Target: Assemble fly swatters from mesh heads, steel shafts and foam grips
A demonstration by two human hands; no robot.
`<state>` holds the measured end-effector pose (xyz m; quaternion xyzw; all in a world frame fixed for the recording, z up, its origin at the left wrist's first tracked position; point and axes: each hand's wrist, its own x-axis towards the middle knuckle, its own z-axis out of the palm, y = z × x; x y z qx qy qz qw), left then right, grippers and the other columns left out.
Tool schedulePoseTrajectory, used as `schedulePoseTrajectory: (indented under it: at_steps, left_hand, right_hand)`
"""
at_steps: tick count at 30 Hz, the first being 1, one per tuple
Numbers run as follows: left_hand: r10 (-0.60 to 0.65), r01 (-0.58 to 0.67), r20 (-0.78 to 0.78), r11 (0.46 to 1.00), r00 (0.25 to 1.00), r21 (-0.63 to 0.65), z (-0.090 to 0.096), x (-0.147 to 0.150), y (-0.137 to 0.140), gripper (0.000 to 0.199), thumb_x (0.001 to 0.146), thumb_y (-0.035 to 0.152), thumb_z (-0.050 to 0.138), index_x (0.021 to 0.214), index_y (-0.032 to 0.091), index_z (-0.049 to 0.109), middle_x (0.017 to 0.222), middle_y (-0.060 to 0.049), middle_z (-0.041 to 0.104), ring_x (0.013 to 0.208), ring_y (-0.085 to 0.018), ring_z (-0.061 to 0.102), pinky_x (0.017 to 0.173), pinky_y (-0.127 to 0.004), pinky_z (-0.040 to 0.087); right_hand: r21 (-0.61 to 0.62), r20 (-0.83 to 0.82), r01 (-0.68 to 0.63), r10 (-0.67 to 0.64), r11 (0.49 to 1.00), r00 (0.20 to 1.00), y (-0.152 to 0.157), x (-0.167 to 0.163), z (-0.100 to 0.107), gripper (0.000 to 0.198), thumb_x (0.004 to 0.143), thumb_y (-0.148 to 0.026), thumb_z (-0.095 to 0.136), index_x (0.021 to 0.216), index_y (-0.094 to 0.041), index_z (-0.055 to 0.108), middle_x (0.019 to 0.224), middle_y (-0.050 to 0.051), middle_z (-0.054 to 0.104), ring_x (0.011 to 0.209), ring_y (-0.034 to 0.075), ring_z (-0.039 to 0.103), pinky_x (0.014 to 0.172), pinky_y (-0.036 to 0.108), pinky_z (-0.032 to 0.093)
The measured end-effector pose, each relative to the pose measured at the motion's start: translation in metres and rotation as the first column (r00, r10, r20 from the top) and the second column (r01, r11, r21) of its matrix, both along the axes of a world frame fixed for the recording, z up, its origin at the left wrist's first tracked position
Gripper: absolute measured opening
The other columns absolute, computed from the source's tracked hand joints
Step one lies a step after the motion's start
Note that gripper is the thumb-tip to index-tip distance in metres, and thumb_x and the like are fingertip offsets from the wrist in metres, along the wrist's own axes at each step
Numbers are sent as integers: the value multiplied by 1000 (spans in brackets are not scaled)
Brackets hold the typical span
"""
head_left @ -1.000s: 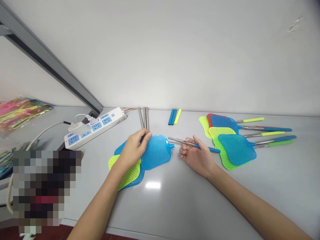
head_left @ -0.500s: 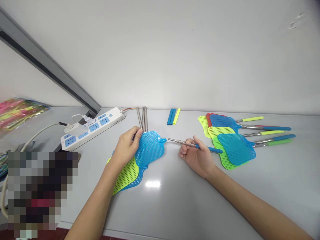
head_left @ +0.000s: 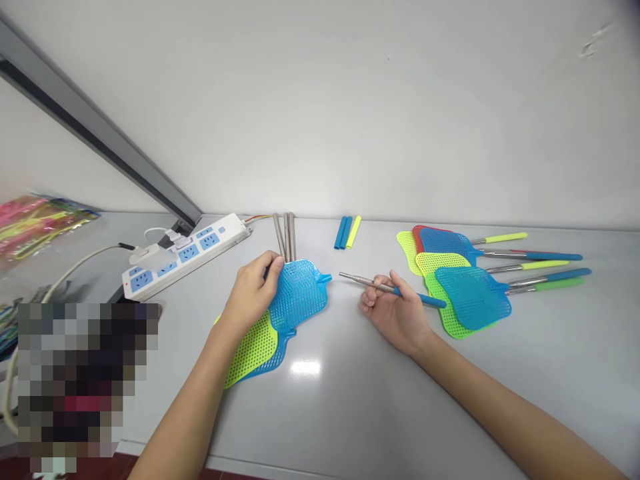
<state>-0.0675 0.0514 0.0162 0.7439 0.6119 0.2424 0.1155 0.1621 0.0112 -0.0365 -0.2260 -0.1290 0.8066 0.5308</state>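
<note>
My left hand is closed on the left edge of a blue fly swatter head, its narrow socket facing right. Beneath it lie a yellow swatter head and another blue swatter head. In my right hand is a telescopic metal rod with a blue grip, pinched between thumb and fingers. The rod's bare metal tip points at the socket, a small gap apart. Behind my left hand, several bare metal rods lie side by side.
Two blue grip sleeves and a yellow one lie near the wall. At right, several swatters with handles overlap in a pile. A power strip with plugs and cables sits at left, beyond it plastic-bagged items.
The rod in my right hand has drawn back slightly to the right, widening the gap to the socket. The blue swatter head has shifted marginally left with my left hand.
</note>
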Motion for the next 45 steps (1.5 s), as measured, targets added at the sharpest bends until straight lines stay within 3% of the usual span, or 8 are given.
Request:
schedulePoseTrajectory:
  at_steps: [5,15,22,45]
  left_hand:
    - [-2,2,3,1000,1000,-1,0,0,0,24,86,33,35,71,18,47,59,3,49,56,-10,47,55,-20,34]
    - [-5,5,-1,1000,1000,-9,0,2,0,24,85,33,35,71,18,48,62,3,51,57,-11,47,55,-21,34]
    - [-12,12,-2,1000,1000,-17,0,2,0,25,85,34,34,70,19,46,60,3,49,57,-11,47,56,-21,35]
    - [-44,46,36,998,998,-44,0,11,-7,26,85,34,33,69,19,47,61,2,49,58,-13,47,57,-23,35]
  right_hand:
    - [19,72,-46,45,999,996,1,-2,0,31,84,-35,38,71,-17,60,59,4,54,57,14,47,60,27,36]
    - [1,23,-6,6,1000,1000,1,0,0,32,83,-39,38,71,-18,59,58,3,53,58,14,46,62,28,36]
    - [25,89,-45,43,999,995,1,-2,-1,31,84,-34,37,71,-17,60,59,4,54,57,14,47,60,28,35]
    - [93,233,-33,10,995,972,-4,-5,0,36,83,-38,39,58,-19,56,47,2,52,52,15,48,60,29,35]
